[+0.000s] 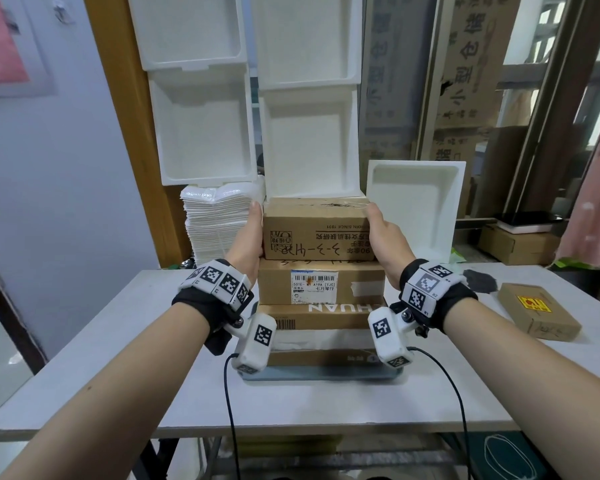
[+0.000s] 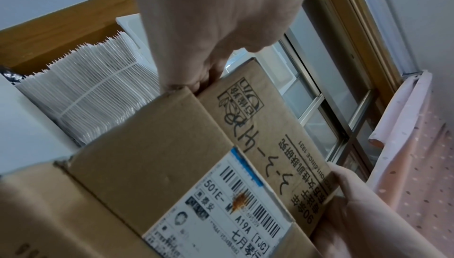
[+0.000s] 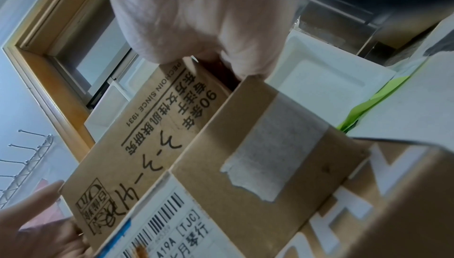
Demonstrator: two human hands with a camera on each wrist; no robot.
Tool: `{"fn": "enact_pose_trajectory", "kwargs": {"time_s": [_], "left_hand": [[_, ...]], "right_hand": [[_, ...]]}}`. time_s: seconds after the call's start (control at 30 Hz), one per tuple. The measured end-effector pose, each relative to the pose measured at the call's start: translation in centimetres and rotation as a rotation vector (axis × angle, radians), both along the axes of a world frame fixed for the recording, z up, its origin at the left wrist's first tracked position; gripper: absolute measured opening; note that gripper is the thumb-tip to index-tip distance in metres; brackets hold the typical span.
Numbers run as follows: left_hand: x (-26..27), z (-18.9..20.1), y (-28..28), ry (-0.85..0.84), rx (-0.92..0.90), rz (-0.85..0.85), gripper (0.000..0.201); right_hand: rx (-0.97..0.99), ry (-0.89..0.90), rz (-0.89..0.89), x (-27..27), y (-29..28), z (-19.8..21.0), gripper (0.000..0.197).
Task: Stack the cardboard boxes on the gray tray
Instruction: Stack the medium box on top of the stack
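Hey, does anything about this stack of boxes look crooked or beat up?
The top box held by both hands sits upside down, its print inverted, and its top edge looks scuffed. The box with the shipping label has a brown stain on that label. The stack itself looks fairly square.

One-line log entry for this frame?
step: placing top box on stack | left hand: grips box | right hand: grips box | tray: loaded

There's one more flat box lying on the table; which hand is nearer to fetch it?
Probably the right hand: the flat box lies on the table's right side, while the left hand holds the top box on the far side.
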State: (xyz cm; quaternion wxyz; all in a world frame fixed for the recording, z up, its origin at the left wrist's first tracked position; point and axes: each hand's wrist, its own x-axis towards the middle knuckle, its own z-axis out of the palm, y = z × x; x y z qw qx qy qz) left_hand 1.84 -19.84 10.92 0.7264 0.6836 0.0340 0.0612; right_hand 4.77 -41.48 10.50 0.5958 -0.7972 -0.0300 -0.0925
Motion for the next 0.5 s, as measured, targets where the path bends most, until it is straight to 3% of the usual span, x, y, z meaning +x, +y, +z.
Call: {"fn": "enact_pose_trajectory", "kwargs": {"time_s": [0.17,0.37,0.5], "left_hand": [[-0.6,0.3,-0.2,0.041,-0.029,0.006,0.093],[-1.4,0.1,-0.6,0.015,-0.019,0.006,0.086],[-1.4,-0.2,-0.2,0.005,-0.002,0.011,0.086]], "right_hand": [[-0.031,-0.026,0.031,-0.4,-0.1,0.0,0.097],[0.008,-0.033,0.069,-1.3,-0.4,0.1,0.094],[0.057,-0.029,0.081,-2.4,-1.1,0.1,0.075]]}}
